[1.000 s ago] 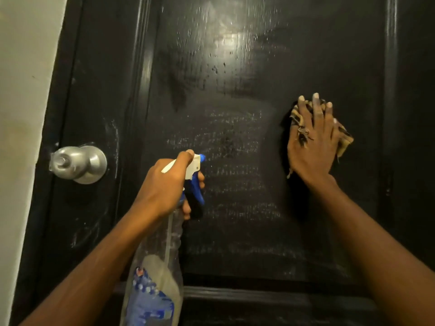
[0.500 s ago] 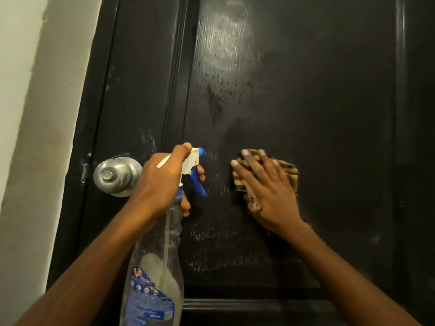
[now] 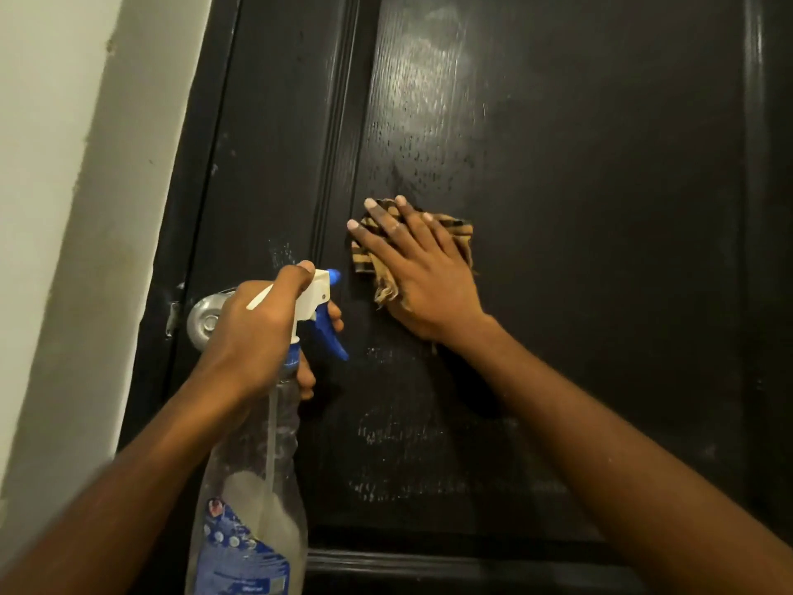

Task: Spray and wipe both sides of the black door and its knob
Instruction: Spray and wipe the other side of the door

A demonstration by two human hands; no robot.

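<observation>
your right hand (image 3: 425, 277) lies flat with fingers spread, pressing the tan-and-dark checked cloth (image 3: 461, 234) against the glossy black wooden door (image 3: 579, 315). it sits at the left edge of the recessed panel, just beside the raised moulding. your left hand (image 3: 257, 332) is wrapped round the neck of the clear plastic spray bottle with its white and blue trigger head (image 3: 257, 487), fingers at the trigger, nozzle aimed at the door. the round silver metal knob (image 3: 205, 322) sits at nine o'clock from the cloth, half hidden behind your left hand, near the pale wall (image 3: 55, 208).

to do this wipe well, press through the whole palm, not just the fingertips, so the cloth lies spread and does not bunch. work in overlapping passes. beads of spray (image 3: 418, 156) show at twelve o'clock from the cloth and whitish streaks (image 3: 407, 435) at six o'clock, so both patches look unfinished to me. run a cloth edge down the moulding groove, where liquid likely pools. hold the bottle clear of the wet surface. the knob looks untouched and the door's other side is out of view, so i judge the task well short of halfway.
</observation>
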